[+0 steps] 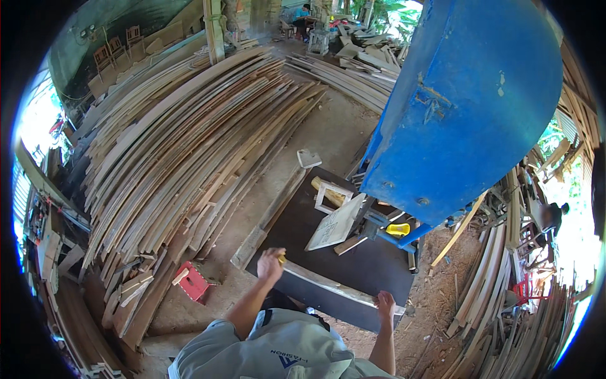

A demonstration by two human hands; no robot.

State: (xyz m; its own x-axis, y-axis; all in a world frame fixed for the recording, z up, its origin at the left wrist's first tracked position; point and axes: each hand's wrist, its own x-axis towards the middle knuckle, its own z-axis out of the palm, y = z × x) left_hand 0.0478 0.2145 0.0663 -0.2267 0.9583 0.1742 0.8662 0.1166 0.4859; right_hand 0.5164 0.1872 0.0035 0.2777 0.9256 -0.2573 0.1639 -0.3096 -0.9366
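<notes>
A pale wooden board lies along the near edge of the dark tabletop, in front of my body. At its left end my left hand is closed around a small yellow object, mostly hidden by the fingers, so its kind is unclear. My right hand has its fingers curled over the right end of the board. Beyond the board, a white panel with markings leans on the tabletop, and a short wood block lies beside it.
A big blue metal housing rises over the table's far right. A yellow item and a small white frame are on the table. Long planks are stacked at left, near a red stool. Another person sits far back.
</notes>
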